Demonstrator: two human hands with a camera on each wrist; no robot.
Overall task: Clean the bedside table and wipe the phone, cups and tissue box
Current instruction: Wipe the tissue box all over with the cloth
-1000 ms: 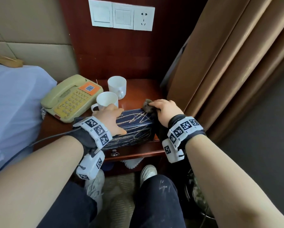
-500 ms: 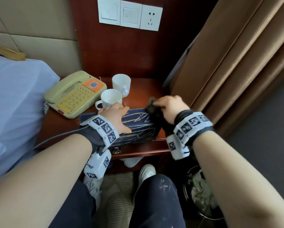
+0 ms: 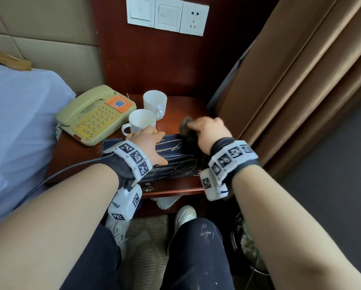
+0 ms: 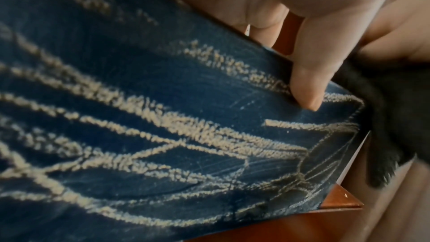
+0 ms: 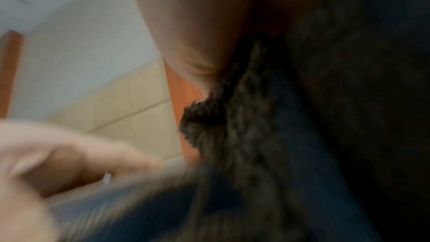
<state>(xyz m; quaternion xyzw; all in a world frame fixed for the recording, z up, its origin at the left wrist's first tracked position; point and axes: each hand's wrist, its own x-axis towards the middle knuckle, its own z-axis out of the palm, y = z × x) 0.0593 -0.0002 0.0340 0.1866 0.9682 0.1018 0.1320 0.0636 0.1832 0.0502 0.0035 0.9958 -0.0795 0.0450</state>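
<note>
A dark blue tissue box (image 3: 173, 162) with gold lines lies at the front of the red-brown bedside table (image 3: 181, 109). My left hand (image 3: 146, 141) holds the tissue box (image 4: 163, 117) from above, its fingers (image 4: 307, 84) over the far edge. At the box's right end, my right hand (image 3: 208, 132) grips a dark cloth (image 3: 189, 127) that hangs down over that end. The cloth (image 4: 395, 126) also shows in both wrist views, blurred in the right one (image 5: 244, 135). A beige phone (image 3: 95, 116) sits at the back left. Two white cups (image 3: 154, 103) (image 3: 141, 122) stand behind the box.
A brown curtain (image 3: 301, 80) hangs close on the right. The bed's light blue sheet (image 3: 18, 132) borders the table on the left. Switches and a socket (image 3: 167, 15) are on the wall panel. A waste bin (image 3: 248, 248) stands on the floor at the right, below the table.
My right hand has moved the cloth from the box's far right top corner over and down its right end. The left hand has stayed on the box.
</note>
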